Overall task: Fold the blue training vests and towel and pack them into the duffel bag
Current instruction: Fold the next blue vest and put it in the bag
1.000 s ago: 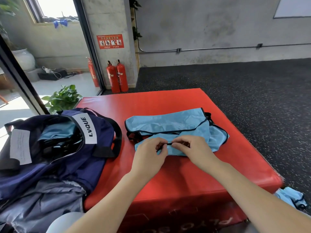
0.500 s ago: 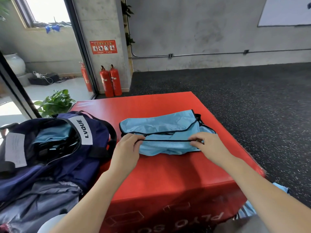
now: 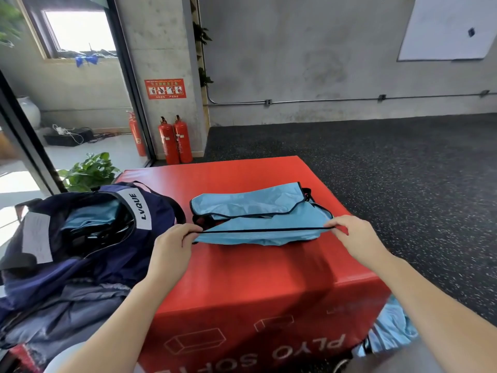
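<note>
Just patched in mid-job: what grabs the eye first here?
The big red plyo box fills the centre, with a light blue vest on top. The left hand and right hand pinch its black-trimmed near edge taut between them. At left, the open navy duffel bag already holds blue fabric.

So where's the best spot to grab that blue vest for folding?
Judging by its pose, the black-trimmed near edge of the blue vest, pinched at both ends from the person's side: left hand, right hand. Pulled taut, that hem gives a straight fold line.

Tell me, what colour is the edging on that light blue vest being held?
Black piping on the light blue fabric vest; head view.
</note>
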Demonstrator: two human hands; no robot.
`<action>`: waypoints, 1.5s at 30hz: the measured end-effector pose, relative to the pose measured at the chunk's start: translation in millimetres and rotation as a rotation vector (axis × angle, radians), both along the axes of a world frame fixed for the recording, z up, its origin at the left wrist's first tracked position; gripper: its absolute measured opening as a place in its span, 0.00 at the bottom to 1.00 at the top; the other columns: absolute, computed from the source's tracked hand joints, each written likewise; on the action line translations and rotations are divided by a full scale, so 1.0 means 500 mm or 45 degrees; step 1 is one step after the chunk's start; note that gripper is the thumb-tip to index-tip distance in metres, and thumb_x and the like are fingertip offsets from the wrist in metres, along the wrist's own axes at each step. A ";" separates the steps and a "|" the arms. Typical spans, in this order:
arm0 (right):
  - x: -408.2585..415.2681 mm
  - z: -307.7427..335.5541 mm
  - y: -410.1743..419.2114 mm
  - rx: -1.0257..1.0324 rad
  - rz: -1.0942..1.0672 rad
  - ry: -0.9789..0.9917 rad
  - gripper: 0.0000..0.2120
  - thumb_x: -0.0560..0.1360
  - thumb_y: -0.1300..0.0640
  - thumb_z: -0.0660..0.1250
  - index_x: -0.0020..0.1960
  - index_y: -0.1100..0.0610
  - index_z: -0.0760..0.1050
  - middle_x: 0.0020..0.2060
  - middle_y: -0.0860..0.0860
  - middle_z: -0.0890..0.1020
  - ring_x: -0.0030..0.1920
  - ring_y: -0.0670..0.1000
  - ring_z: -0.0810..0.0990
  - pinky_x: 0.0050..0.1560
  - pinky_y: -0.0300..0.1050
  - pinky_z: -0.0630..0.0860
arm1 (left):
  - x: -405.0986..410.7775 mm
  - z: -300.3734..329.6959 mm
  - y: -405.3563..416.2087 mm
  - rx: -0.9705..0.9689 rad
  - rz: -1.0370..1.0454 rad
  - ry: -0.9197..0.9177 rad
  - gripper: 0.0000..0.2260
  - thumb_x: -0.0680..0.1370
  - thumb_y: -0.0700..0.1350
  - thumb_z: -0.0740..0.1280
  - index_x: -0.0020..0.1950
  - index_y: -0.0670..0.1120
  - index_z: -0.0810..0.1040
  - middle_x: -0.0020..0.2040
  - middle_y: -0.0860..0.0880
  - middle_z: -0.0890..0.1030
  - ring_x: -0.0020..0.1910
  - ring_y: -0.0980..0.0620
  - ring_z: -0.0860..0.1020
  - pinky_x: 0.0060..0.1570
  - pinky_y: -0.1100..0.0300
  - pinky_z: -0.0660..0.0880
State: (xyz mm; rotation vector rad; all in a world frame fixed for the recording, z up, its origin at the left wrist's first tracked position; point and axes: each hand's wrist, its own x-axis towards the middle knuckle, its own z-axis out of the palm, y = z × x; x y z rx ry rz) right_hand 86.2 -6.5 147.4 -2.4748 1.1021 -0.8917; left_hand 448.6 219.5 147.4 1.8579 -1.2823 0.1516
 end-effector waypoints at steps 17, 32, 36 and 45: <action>-0.021 -0.007 0.020 0.002 0.145 0.462 0.17 0.75 0.68 0.63 0.51 0.49 0.83 0.47 0.41 0.81 0.52 0.44 0.80 0.58 0.47 0.76 | 0.025 -0.042 0.072 0.187 -0.098 -0.196 0.21 0.70 0.25 0.64 0.45 0.50 0.86 0.45 0.58 0.83 0.48 0.55 0.82 0.55 0.69 0.72; 0.044 -0.028 0.055 0.267 0.171 0.519 0.11 0.79 0.55 0.64 0.55 0.45 0.82 0.50 0.40 0.82 0.50 0.41 0.80 0.55 0.42 0.78 | -0.033 -0.060 0.018 0.474 -0.149 -0.079 0.17 0.78 0.37 0.60 0.55 0.51 0.86 0.57 0.54 0.84 0.58 0.55 0.80 0.58 0.63 0.73; 0.120 -0.031 0.044 0.252 0.188 0.332 0.10 0.80 0.57 0.65 0.56 0.50 0.83 0.50 0.40 0.83 0.52 0.40 0.80 0.54 0.31 0.72 | -0.040 -0.056 -0.055 0.309 -0.108 0.074 0.14 0.79 0.38 0.63 0.58 0.51 0.84 0.55 0.55 0.84 0.56 0.56 0.80 0.57 0.63 0.75; 0.303 -0.053 -0.037 0.201 0.226 0.139 0.10 0.80 0.58 0.65 0.57 0.50 0.83 0.53 0.42 0.82 0.56 0.42 0.77 0.59 0.40 0.73 | 0.019 -0.074 -0.202 0.233 -0.057 0.019 0.14 0.78 0.40 0.66 0.60 0.51 0.82 0.55 0.55 0.82 0.59 0.52 0.77 0.61 0.51 0.75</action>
